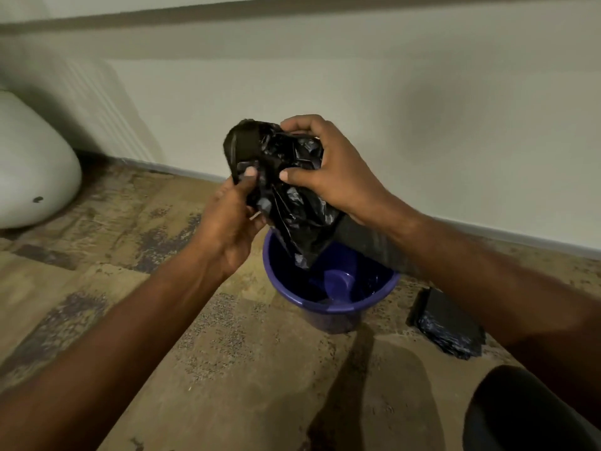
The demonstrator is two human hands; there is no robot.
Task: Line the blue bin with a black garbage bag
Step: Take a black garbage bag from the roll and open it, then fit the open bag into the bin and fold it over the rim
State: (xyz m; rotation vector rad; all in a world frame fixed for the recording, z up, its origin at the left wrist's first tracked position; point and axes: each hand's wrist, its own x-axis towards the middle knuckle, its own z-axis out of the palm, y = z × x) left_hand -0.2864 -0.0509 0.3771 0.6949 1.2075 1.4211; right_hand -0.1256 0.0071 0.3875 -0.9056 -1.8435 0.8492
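Observation:
A round blue bin (328, 309) stands on the floor near the wall, its inside bare and shiny. Above it I hold a crumpled black garbage bag (286, 177), still bunched up, with its lower end hanging just over the bin's far rim. My left hand (232, 216) pinches the bag's left lower edge with thumb and fingers. From the right and above, my right hand (328, 170) grips the bunched bag, fingers curled over its top. Part of the bin's right rim is hidden behind my right forearm.
A folded stack of black garbage bags (447, 323) lies on the floor to the right of the bin. A white rounded fixture (32, 164) sits at the far left against the wall. The worn brown floor (227, 369) spreads in front. My dark-clothed knee (533, 415) shows bottom right.

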